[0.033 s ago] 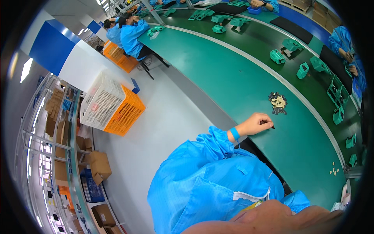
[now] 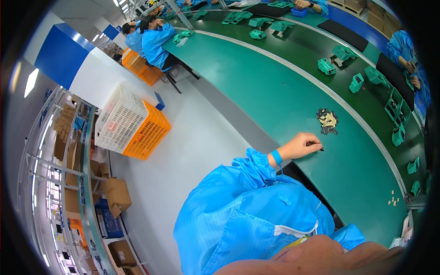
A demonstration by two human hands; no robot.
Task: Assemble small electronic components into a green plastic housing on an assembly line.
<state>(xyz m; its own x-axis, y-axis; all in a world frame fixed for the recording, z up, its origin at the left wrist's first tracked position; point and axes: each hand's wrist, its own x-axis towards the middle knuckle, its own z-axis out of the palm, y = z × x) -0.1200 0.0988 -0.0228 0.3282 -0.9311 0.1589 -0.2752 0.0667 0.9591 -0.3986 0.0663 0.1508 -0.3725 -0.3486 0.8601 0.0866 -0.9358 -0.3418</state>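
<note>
My left hand [image 2: 300, 145], with a blue band round its wrist, rests at the near edge of the green tabletop [image 2: 256, 96]. Its fingers are curled and pinched on a small dark piece [image 2: 321, 149], of which only a tip shows. Just beyond the fingers lies a pile of small black and cream pieces [image 2: 327, 121]. Farther right, several tiny cream pieces [image 2: 393, 200] are scattered on the table. Of my right arm only a bit of blue sleeve [image 2: 349, 236] shows; the hand itself is out of sight.
Beyond a pale rail runs a darker green belt carrying several green plastic housings [image 2: 326, 67]. Co-workers in blue [image 2: 156, 42] sit at the far left end and across the belt. White and orange crates [image 2: 146, 133] stand on the floor at left, near shelves with cardboard boxes [image 2: 117, 195].
</note>
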